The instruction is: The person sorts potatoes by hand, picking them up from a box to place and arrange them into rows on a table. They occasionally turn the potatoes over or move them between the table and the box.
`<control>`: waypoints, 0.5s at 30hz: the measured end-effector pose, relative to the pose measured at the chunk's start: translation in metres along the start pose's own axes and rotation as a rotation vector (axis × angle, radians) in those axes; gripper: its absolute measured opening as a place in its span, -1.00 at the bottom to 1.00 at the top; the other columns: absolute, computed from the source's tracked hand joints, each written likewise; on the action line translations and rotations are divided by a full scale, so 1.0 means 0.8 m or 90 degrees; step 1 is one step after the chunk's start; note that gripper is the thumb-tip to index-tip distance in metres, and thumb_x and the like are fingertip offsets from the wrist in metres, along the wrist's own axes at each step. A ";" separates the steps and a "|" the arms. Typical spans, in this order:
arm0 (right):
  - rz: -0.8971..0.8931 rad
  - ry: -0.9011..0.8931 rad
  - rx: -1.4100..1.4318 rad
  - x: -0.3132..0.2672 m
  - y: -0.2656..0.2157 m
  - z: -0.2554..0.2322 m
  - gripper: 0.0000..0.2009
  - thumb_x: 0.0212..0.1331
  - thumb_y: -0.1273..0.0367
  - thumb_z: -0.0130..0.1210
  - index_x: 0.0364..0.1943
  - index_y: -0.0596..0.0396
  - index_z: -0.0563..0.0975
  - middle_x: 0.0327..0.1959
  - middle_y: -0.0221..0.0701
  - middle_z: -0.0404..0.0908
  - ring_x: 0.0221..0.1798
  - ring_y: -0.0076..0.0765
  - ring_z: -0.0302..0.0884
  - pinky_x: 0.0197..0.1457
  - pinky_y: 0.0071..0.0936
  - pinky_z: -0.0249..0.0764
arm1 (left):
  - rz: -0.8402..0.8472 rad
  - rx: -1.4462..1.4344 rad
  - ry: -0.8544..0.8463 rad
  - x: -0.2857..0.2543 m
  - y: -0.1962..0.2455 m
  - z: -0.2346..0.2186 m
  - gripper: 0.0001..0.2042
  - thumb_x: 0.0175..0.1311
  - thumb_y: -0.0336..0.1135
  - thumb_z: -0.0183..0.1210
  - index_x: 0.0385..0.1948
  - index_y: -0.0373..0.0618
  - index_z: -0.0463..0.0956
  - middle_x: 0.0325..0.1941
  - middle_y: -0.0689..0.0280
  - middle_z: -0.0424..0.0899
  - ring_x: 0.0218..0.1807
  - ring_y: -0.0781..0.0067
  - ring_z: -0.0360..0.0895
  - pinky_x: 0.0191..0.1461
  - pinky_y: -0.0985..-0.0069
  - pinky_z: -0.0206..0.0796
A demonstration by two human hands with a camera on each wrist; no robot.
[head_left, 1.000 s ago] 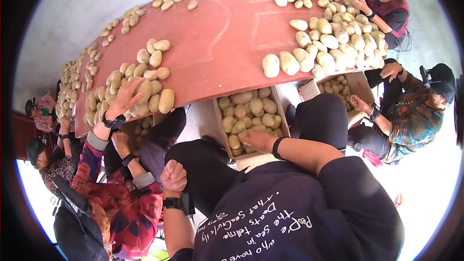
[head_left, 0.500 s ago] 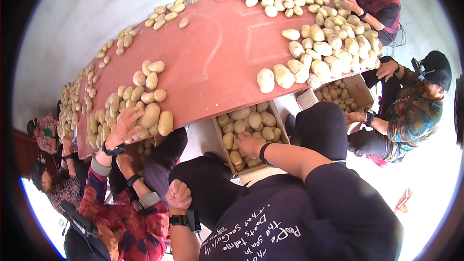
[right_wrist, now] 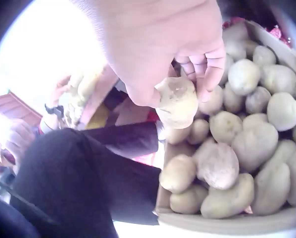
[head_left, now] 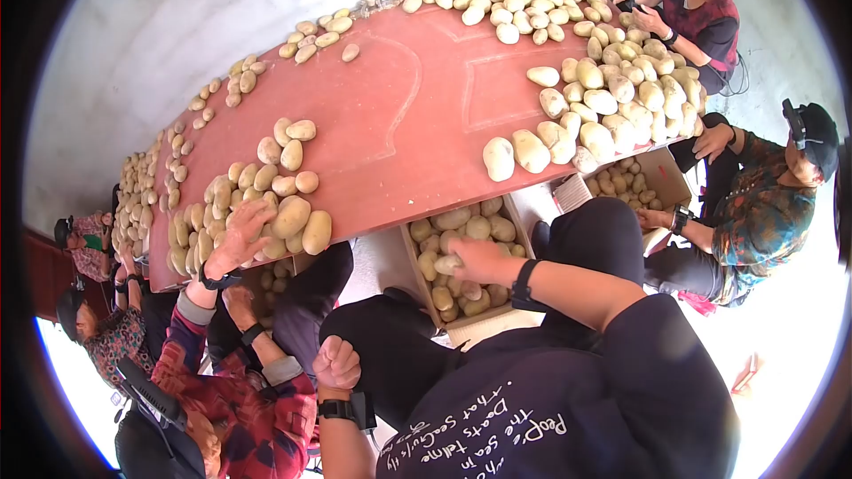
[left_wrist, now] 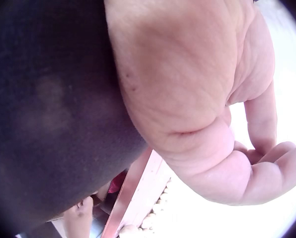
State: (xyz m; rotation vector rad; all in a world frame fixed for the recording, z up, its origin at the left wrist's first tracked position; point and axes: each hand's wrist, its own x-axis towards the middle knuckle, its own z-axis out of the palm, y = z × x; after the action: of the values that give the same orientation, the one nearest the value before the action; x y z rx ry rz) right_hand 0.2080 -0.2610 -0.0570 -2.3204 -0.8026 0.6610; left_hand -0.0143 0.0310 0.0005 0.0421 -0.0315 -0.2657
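Over a cardboard box point(head_left: 424, 288) of potatoes, my right hand point(head_left: 479, 262) pinches a pale potato point(right_wrist: 177, 106) between thumb and fingers. In the right wrist view this potato has a rough, dented patch on its upper side, and it hangs at the box's left edge above the other potatoes point(right_wrist: 242, 148). My left hand point(head_left: 337, 362) is near my left thigh, away from the potatoes. Its fingers curl loosely with nothing in them, and the left wrist view shows a gap inside the curl of that left hand point(left_wrist: 187, 99).
A red table point(head_left: 355, 124) stands beyond the box, with potato heaps point(head_left: 612, 98) along its edges. On the left, a person in a checked sleeve has a hand point(head_left: 240, 235) on a nearer heap. Another person point(head_left: 754, 204) sits at right by a second box point(head_left: 670, 177).
My right hand was down among the boxed potatoes; now it is raised a little with one potato in its fingers. My left hand keeps its curl. The head view has shifted slightly.
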 end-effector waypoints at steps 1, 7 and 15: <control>-0.014 0.033 0.031 -0.002 -0.007 -0.020 -0.63 -0.09 0.25 0.18 -0.20 0.08 0.37 -0.22 -0.17 0.48 -0.15 0.03 0.47 -0.12 -0.18 0.40 | -0.002 0.003 -0.003 0.000 0.000 0.000 -0.92 0.25 -0.44 0.02 -0.38 -0.19 0.30 -0.53 0.33 0.28 -0.53 0.56 0.23 -0.53 0.67 0.21; -0.065 0.358 -0.147 0.011 -0.035 -0.123 -0.64 -0.13 0.24 0.24 -0.23 0.00 0.42 -0.20 -0.26 0.47 -0.09 -0.10 0.46 -0.09 -0.20 0.36 | 0.002 0.005 -0.008 0.005 -0.002 0.000 -0.90 0.25 -0.43 0.05 -0.38 -0.26 0.34 -0.53 0.30 0.30 -0.54 0.57 0.22 -0.56 0.67 0.19; -0.119 0.475 -0.421 0.051 0.007 -0.128 -0.68 -0.14 0.33 0.20 -0.24 0.00 0.42 -0.13 -0.29 0.39 0.16 -0.10 0.26 0.20 -0.06 0.11 | 0.004 0.026 0.008 0.002 -0.003 0.003 -0.87 0.26 -0.42 0.05 -0.43 -0.15 0.27 -0.54 0.35 0.26 -0.54 0.59 0.20 -0.56 0.70 0.15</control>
State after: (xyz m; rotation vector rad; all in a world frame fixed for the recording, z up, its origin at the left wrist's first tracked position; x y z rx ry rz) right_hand 0.3013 -0.2746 0.0007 -2.6928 -0.9251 -0.6365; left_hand -0.0135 0.0284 0.0026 0.0848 -0.0249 -0.2589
